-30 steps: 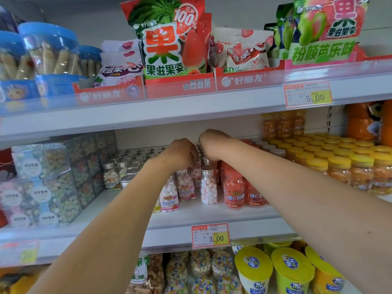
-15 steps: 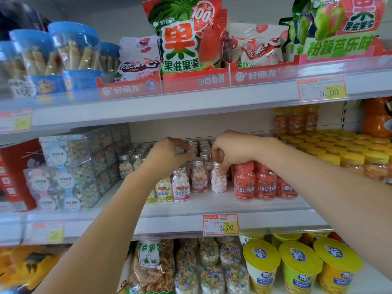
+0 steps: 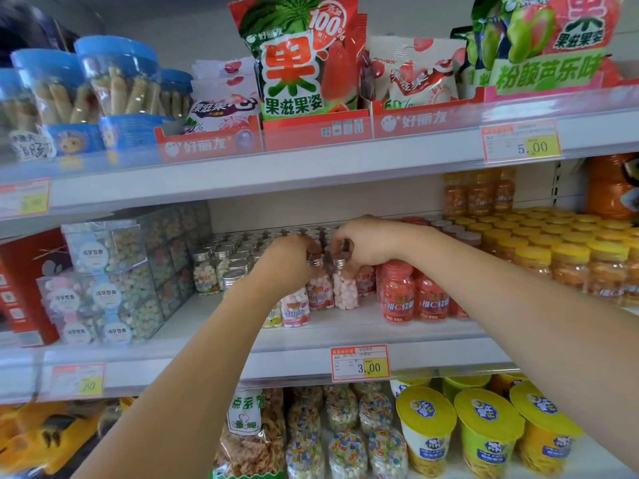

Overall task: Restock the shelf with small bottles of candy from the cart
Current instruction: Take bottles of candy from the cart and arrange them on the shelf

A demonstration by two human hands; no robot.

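Small clear candy bottles with silver caps [image 3: 238, 257] stand in rows on the middle shelf [image 3: 345, 330]. My left hand [image 3: 287, 261] curls over the cap of a bottle of pink and white candy [image 3: 318, 292] at the front of the rows. My right hand [image 3: 366, 243] pinches the silver cap of the neighbouring bottle [image 3: 344, 288], which also stands on the shelf. Both arms reach up from below. The cart is out of view.
Red-capped jars [image 3: 397, 292] stand right of the small bottles, yellow-capped jars [image 3: 567, 267] further right, clear candy boxes [image 3: 103, 281] to the left. A 3.00 price tag [image 3: 359, 363] hangs on the shelf edge. Snack bags fill the shelf above, cups and bottles the one below.
The view has shifted, so the shelves sit further right and lower in frame. Both hands stay over the front bottles, the right hand now pinching a cap.
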